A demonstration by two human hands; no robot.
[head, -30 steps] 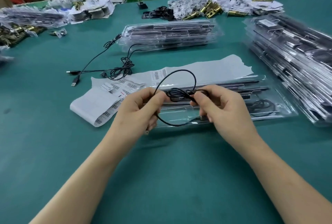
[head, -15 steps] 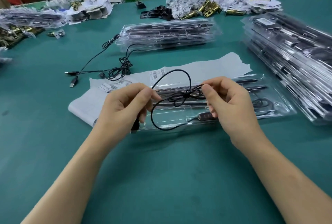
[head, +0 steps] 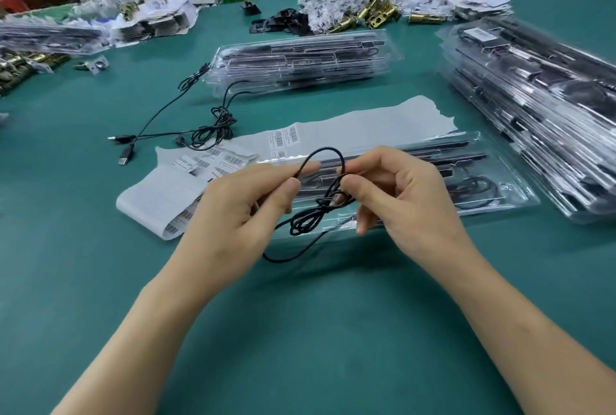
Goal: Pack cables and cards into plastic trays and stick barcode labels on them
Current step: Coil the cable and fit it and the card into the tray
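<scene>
A thin black cable [head: 308,219], tangled into small loops, hangs between both hands above a clear plastic tray [head: 510,194]. My left hand [head: 240,214] pinches the cable between thumb and forefinger. My right hand [head: 396,201] pinches it near the knot, other fingers curled. A loop stands up between the two hands and another droops toward the table. The tray lies on the green table with black parts and a coiled cable in it. A white strip of barcode labels [head: 206,164] lies behind and left of the tray.
Loose black USB cables [head: 206,131] lie at centre left. A stack of filled clear trays [head: 300,61] sits behind them, a taller stack [head: 540,108] at right. Brass parts [head: 373,14], papers and bags crowd the far edge.
Both hands have drawn closer together and the big cable loop has shrunk into a tighter bundle with a small loop on top; the lower loop hangs lower.
</scene>
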